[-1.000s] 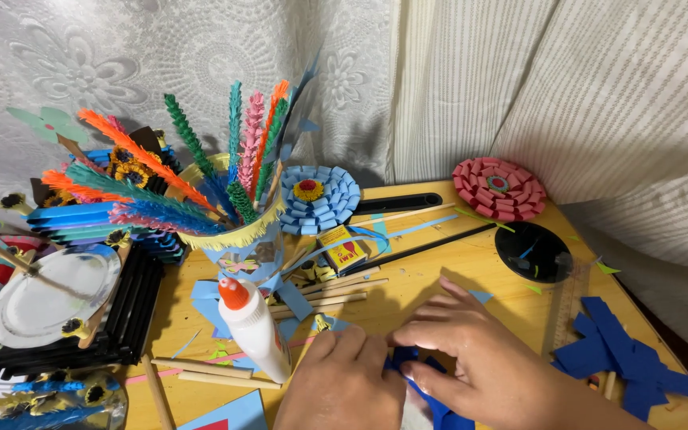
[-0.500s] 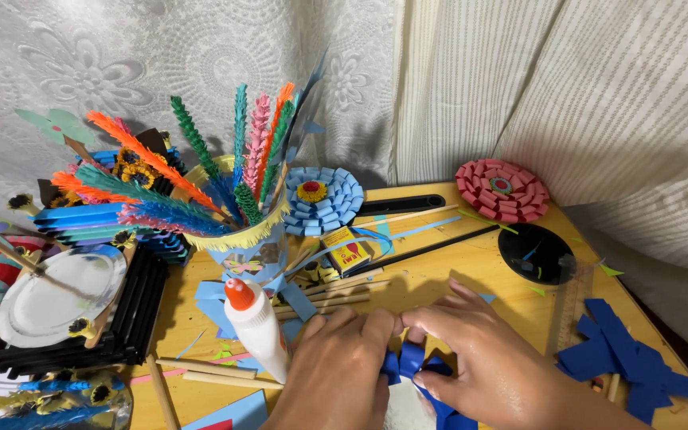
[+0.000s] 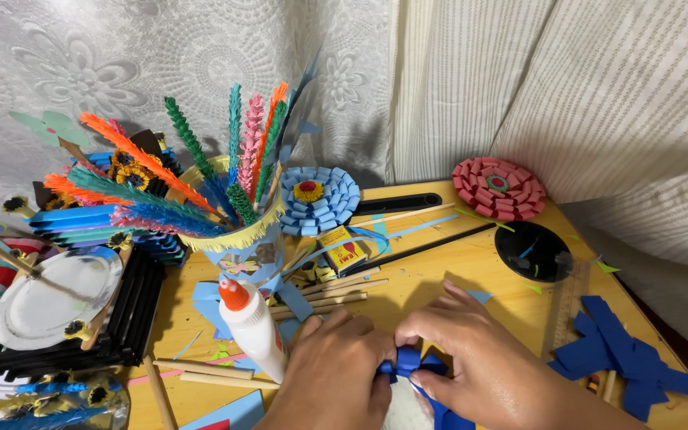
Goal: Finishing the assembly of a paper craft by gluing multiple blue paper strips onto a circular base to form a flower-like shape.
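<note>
Blue paper strip [image 3: 409, 362] sits at 6 o'clock on the bench [image 3: 447, 271], now pinched from both sides: left hand [image 3: 336, 374] has closed in since a second ago, meeting right hand [image 3: 479, 366]. Fingers pressed tight, mid-fold; glue bottle [image 3: 252, 330] just at 9 o'clock.

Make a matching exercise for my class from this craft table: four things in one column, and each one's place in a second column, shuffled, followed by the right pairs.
Things
1. glue bottle
2. pink paper flower
3. blue paper flower
4. blue paper strip

Places
A. pinched between the left hand and the right hand
B. far edge of the table, by the striped curtain
C. upright, just left of the left hand
D. beside the jar of paper stems, on its right

Pairs: 1-C, 2-B, 3-D, 4-A
</note>
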